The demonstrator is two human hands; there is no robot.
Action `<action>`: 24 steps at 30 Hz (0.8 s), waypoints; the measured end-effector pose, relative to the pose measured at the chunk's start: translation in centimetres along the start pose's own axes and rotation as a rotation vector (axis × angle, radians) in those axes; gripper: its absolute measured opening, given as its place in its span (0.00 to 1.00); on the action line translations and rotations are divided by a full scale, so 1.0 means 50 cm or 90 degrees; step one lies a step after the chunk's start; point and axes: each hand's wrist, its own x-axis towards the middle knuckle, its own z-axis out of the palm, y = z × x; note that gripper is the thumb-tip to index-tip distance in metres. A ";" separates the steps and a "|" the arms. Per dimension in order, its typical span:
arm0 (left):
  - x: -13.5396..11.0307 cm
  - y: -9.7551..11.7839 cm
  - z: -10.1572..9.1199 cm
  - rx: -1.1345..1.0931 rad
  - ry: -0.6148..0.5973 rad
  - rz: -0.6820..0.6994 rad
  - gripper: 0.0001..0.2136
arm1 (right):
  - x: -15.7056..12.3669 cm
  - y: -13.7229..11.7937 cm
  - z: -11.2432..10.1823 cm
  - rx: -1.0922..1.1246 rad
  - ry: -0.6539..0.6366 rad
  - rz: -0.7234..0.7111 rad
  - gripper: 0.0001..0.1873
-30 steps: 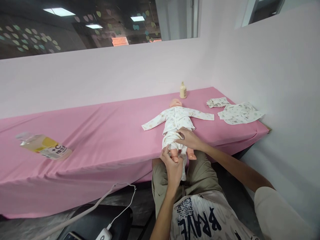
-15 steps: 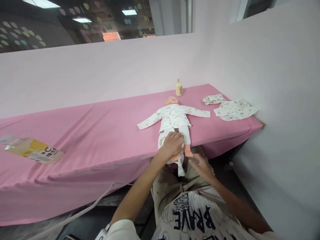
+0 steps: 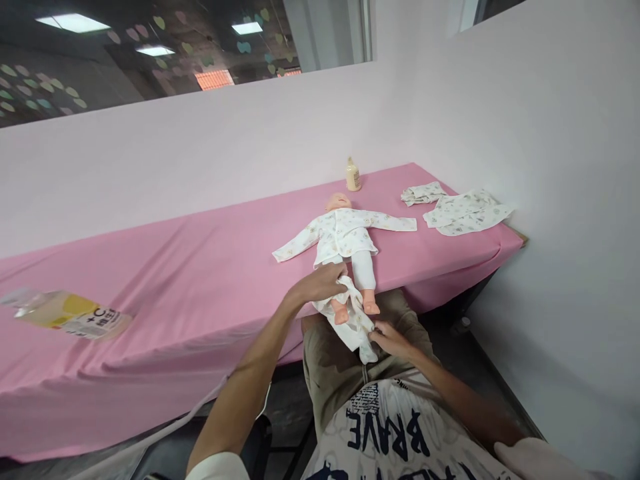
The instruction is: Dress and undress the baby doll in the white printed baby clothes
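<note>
A baby doll [image 3: 364, 269] lies on its back near the table's front edge, dressed in a white patterned long-sleeved top [image 3: 343, 235]. Its bare feet point at me. White patterned baby pants [image 3: 354, 320] are bunched around the foot on the left and hang over the edge above my lap. My left hand [image 3: 323, 283] is closed on the upper part of the pants, beside the doll's leg. Lower down, my right hand [image 3: 391, 339] pinches the hanging cloth, just below the other foot.
The table wears a pink cloth [image 3: 200, 280]. Behind the doll's head stands a pump bottle [image 3: 353, 176]. Folded baby clothes [image 3: 467, 213] lie at the right end by the wall [image 3: 565, 200]. A large yellow-labelled bottle [image 3: 70, 313] lies at the left.
My left hand has shifted left and lower, drawing the cloth open around the foot. My right hand, apart from the cloth before, has closed on it. The pants hang more spread out.
</note>
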 end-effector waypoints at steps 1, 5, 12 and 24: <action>-0.002 -0.007 -0.009 -0.094 -0.010 -0.012 0.03 | -0.012 -0.018 -0.006 -0.010 0.014 -0.015 0.03; -0.017 -0.038 -0.034 -0.414 -0.068 -0.048 0.08 | -0.063 -0.095 -0.037 -0.092 0.050 -0.048 0.07; -0.005 -0.049 -0.018 -0.668 -0.004 -0.107 0.11 | -0.095 -0.189 -0.074 -0.206 0.263 -0.085 0.11; 0.053 -0.044 -0.019 -0.812 0.193 -0.124 0.14 | -0.020 -0.260 -0.120 -0.176 0.062 -0.217 0.11</action>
